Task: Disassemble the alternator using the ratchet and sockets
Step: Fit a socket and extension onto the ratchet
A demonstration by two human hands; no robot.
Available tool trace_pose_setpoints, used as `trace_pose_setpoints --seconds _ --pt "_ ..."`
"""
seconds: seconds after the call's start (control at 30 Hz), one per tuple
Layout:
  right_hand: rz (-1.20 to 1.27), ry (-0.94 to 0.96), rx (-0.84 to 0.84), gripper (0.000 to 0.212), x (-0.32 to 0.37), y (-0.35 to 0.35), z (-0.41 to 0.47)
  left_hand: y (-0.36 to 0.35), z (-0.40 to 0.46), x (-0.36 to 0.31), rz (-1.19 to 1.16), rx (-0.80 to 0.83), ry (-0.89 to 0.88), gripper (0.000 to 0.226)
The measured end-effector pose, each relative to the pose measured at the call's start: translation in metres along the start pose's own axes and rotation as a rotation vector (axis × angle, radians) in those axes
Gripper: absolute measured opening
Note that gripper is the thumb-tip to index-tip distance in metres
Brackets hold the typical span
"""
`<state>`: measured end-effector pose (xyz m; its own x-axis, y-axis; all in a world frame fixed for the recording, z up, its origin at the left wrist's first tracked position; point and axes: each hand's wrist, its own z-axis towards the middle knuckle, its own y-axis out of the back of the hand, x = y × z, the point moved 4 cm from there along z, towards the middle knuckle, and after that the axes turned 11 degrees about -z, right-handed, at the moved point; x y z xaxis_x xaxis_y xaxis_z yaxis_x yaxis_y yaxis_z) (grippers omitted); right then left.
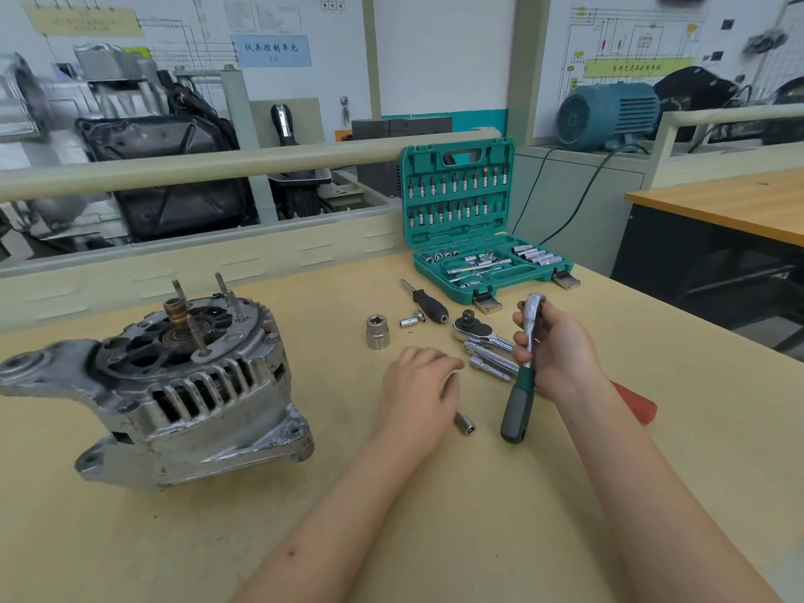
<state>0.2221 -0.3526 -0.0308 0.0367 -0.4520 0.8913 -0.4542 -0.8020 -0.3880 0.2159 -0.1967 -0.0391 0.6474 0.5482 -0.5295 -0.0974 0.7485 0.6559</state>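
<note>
The right hand [561,354] grips a chrome ratchet [524,367] with a green rubber handle. The left hand [420,385], fingers curled, holds a small steel socket [464,425]. The ribbed cast-aluminium alternator [174,393] sits left on the smooth surface [435,515], bare room between.

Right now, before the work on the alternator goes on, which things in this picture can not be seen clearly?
- Head view: the left hand covers most of the small socket; only its end shows, so the hold is unclear.
- The red handle is mostly hidden behind the right hand holding the ratchet.
- Socket sizes in the tool case are too small to read.
- The alternator underside is hidden.
</note>
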Motion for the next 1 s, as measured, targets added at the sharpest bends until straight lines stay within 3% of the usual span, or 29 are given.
trace_pose_setpoints --seconds 0.1,0.2,0.37,0.57,0.67,0.77,0.83,0.9,1.0 --pt "0.005 0.003 0.014 0.026 -0.001 -0.003 -0.002 -0.032 0.023 -0.016 0.164 0.248 -0.059 0.035" --pt "-0.002 -0.009 0.011 0.026 -0.003 -0.004 -0.003 -0.052 0.035 -0.023 0.307 0.428 -0.012 0.035" --pt "0.003 -0.030 0.011 0.025 -0.004 -0.004 -0.003 -0.059 0.039 -0.020 0.411 0.471 -0.006 0.035" --pt "0.015 -0.015 0.039 0.024 -0.002 -0.003 -0.002 -0.055 0.039 -0.016 0.446 0.383 -0.046 0.030" --pt "-0.005 0.002 0.058 0.023 -0.002 -0.004 -0.002 -0.027 0.041 -0.010 0.027 0.112 0.154 0.024" --pt "-0.029 -0.009 0.132 0.023 -0.008 -0.013 -0.005 0.013 0.033 0.009 -0.867 -0.255 0.547 0.018" --pt "-0.047 -0.024 0.237 0.025 -0.013 -0.023 -0.011 0.027 0.022 0.020 -1.335 -0.432 0.680 0.014" --pt "-0.056 -0.033 0.362 0.027 -0.019 -0.036 -0.019 0.036 0.013 0.024 -1.586 -0.531 0.751 0.008" --pt "-0.043 -0.051 0.507 0.030 -0.029 -0.051 -0.032 0.041 0.008 0.028 -1.676 -0.578 0.832 0.015"
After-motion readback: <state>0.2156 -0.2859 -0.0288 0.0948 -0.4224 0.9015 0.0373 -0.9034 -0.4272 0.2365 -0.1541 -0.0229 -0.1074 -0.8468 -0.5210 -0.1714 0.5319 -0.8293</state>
